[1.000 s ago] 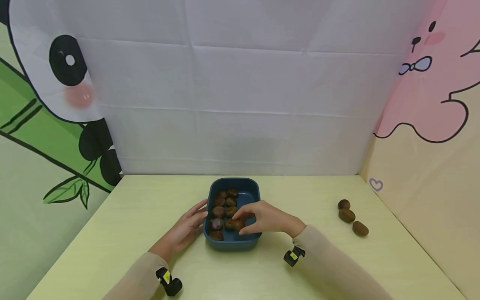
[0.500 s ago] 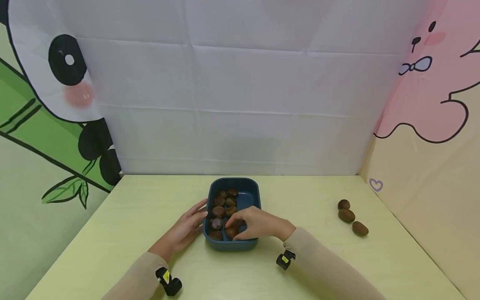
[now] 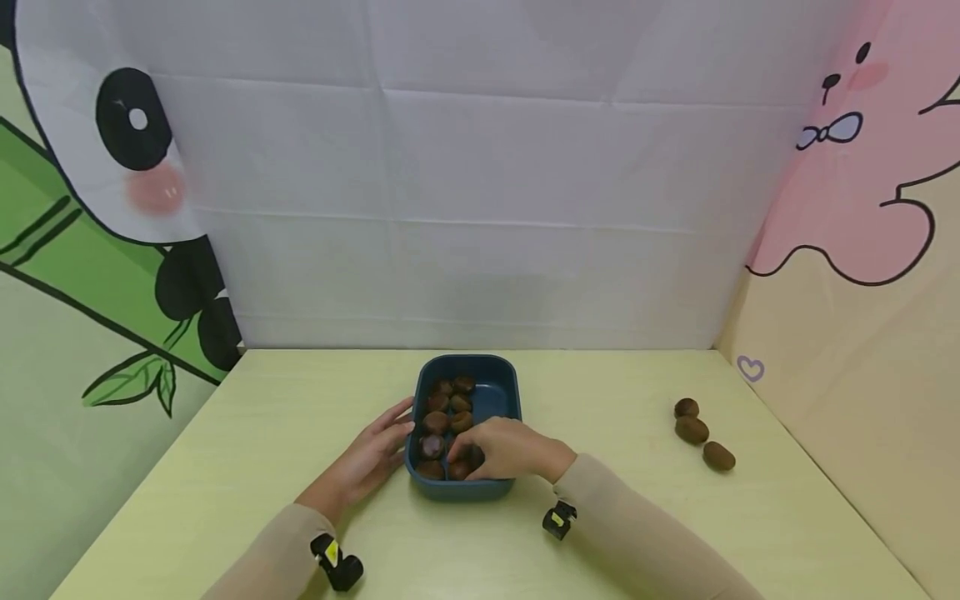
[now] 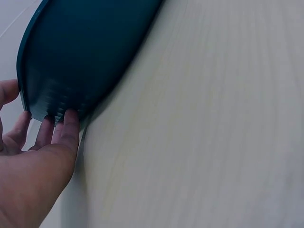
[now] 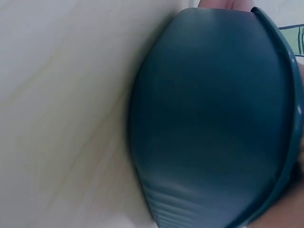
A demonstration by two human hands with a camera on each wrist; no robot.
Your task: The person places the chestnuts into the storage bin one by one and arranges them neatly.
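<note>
A dark blue rectangular box (image 3: 487, 492) on the table holds several brown chestnuts (image 3: 437, 422), most of them along its left half. Against the box's left side rests my left hand (image 3: 367, 457), its fingers extended. The left wrist view shows those fingertips (image 4: 71, 116) touching the ribbed outer wall. My right hand (image 3: 513, 448) reaches over the right rim into the near end of the box. Its thumb and index finger pinch a chestnut (image 3: 459, 470) low by the near wall. The right wrist view is mostly filled by the box's outer wall (image 5: 209, 104), which hides the fingertips.
Three more chestnuts (image 3: 692, 430) lie on the pale wooden table (image 3: 600, 392) toward the right edge. A white cloth (image 3: 480, 208) hangs behind the table. Printed cartoon panels stand at both sides, a pink one (image 3: 862, 183) on the right.
My right hand has moved left and down into the box, lowering the pinched chestnut toward the near end. The left hand has stayed at the box's side.
</note>
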